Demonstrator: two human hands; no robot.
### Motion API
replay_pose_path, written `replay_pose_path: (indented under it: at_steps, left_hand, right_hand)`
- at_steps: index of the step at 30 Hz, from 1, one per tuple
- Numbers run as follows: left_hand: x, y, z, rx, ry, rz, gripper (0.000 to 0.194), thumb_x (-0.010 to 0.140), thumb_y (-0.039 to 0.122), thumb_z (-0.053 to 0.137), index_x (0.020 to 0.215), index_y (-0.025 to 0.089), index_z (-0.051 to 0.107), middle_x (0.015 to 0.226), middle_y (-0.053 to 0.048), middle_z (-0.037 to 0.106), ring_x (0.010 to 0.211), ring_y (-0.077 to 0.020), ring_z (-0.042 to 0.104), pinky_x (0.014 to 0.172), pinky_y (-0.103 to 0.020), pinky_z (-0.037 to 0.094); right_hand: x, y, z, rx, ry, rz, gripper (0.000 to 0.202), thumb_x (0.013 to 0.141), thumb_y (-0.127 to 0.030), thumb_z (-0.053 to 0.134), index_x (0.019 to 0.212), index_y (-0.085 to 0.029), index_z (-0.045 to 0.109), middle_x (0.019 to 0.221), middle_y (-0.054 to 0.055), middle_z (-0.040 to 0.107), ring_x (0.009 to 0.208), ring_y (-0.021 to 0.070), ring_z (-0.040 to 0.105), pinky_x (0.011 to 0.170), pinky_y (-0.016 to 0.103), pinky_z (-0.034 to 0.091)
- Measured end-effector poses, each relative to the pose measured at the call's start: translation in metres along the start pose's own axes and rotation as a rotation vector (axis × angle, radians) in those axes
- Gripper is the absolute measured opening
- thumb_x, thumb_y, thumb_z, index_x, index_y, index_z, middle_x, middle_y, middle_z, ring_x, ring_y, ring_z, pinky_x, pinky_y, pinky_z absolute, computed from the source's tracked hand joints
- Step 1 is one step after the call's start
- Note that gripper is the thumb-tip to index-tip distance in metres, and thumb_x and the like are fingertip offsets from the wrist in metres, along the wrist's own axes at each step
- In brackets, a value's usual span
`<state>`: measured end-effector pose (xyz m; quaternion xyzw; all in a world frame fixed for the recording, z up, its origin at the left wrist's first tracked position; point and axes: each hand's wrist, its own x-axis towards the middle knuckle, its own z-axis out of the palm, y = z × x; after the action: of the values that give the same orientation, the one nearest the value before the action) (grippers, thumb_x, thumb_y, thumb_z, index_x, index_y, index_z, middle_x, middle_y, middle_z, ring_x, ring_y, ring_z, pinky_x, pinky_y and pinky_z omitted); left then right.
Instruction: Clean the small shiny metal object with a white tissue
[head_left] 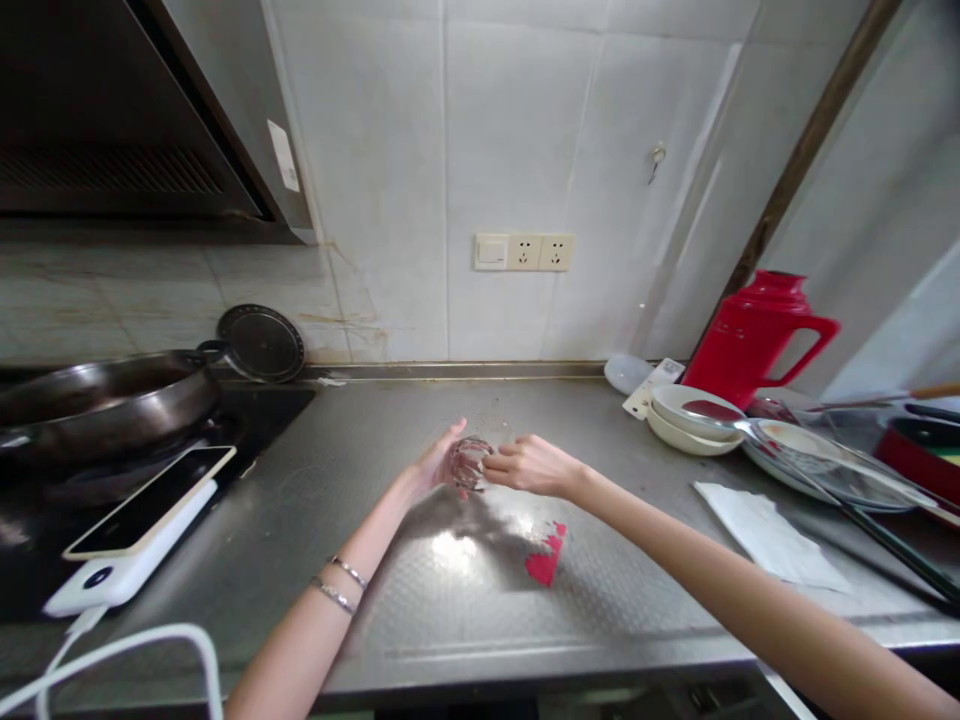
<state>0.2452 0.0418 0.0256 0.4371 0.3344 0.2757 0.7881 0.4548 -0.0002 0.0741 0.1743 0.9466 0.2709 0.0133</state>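
L hand (435, 470): holds round thing (469, 464) from L
R hand (532, 467): fingers bent in at its R edge, can't tell if gripping
Round thing: btwn hands, long axis unclear
Red scrap (547, 560): on counter (637, 610), nearer R hand

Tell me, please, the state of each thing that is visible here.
Left hand, cupped around round object
Right hand, curled beside round object; grip unclear
Round object, held
Red scrap, lying on counter
Phone, screen dark, lying on white device
Pan, uncovered
Bowls, stacked
White paper, lying flat
Red flask, standing
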Motion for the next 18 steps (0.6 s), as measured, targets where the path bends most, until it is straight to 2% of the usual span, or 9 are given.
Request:
replay_pose_path:
  at_steps: [2, 5, 10, 13, 15, 18]
  left_hand:
    - [0.002, -0.003, 0.005, 0.016, 0.051, 0.07, 0.051, 0.079, 0.059, 0.055, 0.095, 0.012, 0.067, 0.066, -0.008, 0.068, 0.05, -0.0177, 0.061, 0.044, -0.027, 0.046]
    - [0.005, -0.005, 0.012, -0.071, 0.168, 0.243, 0.04, 0.078, 0.05, 0.06, 0.089, 0.012, 0.068, 0.062, -0.006, 0.066, 0.049, -0.0144, 0.059, 0.044, -0.023, 0.043]
    - [0.005, -0.004, 0.019, -0.24, 0.308, 0.413, 0.035, 0.076, 0.045, 0.062, 0.087, 0.012, 0.07, 0.068, -0.005, 0.068, 0.054, -0.0124, 0.059, 0.049, -0.022, 0.043]
    - [0.005, -0.005, 0.024, -0.318, 0.344, 0.514, 0.033, 0.075, 0.043, 0.064, 0.082, 0.012, 0.07, 0.075, -0.006, 0.071, 0.061, -0.0128, 0.063, 0.057, -0.022, 0.044]
    - [0.004, -0.006, 0.029, -0.37, 0.335, 0.558, 0.034, 0.075, 0.044, 0.064, 0.08, 0.011, 0.07, 0.075, -0.007, 0.072, 0.066, -0.0149, 0.065, 0.062, -0.023, 0.046]
    - [0.002, -0.007, 0.034, -0.423, 0.298, 0.552, 0.035, 0.077, 0.045, 0.061, 0.079, 0.011, 0.069, 0.072, -0.008, 0.072, 0.066, -0.0165, 0.066, 0.065, -0.025, 0.048]
  right_hand:
    - [0.003, 0.002, 0.0, -0.038, -0.004, 0.016, 0.023, 0.098, -0.016, 0.035, 0.099, -0.018, 0.057, 0.098, 0.005, 0.063, 0.08, 0.015, 0.054, 0.054, 0.026, 0.034]
    - [0.007, -0.003, 0.0, -0.085, 0.018, 0.171, 0.02, 0.095, -0.013, 0.041, 0.102, -0.018, 0.059, 0.116, 0.008, 0.06, 0.092, 0.0202, 0.052, 0.062, 0.03, 0.04]
    - [0.013, -0.023, 0.006, -0.054, 0.067, 0.431, 0.042, 0.086, -0.004, 0.044, 0.124, -0.019, 0.051, 0.14, 0.008, 0.046, 0.099, 0.026, 0.05, 0.072, 0.037, 0.044]
    - [0.022, -0.039, 0.01, 0.039, 0.089, 0.563, 0.048, 0.083, -0.001, 0.043, 0.127, -0.019, 0.049, 0.141, 0.01, 0.046, 0.094, 0.0252, 0.052, 0.073, 0.038, 0.046]
    - [0.031, -0.051, 0.011, 0.119, 0.103, 0.648, 0.042, 0.084, -0.003, 0.044, 0.122, -0.018, 0.052, 0.136, 0.012, 0.05, 0.09, 0.0237, 0.054, 0.074, 0.037, 0.047]
    - [0.047, -0.067, 0.008, 0.284, 0.121, 0.761, 0.033, 0.085, -0.007, 0.045, 0.115, -0.016, 0.055, 0.122, 0.012, 0.058, 0.09, 0.0216, 0.058, 0.074, 0.031, 0.047]
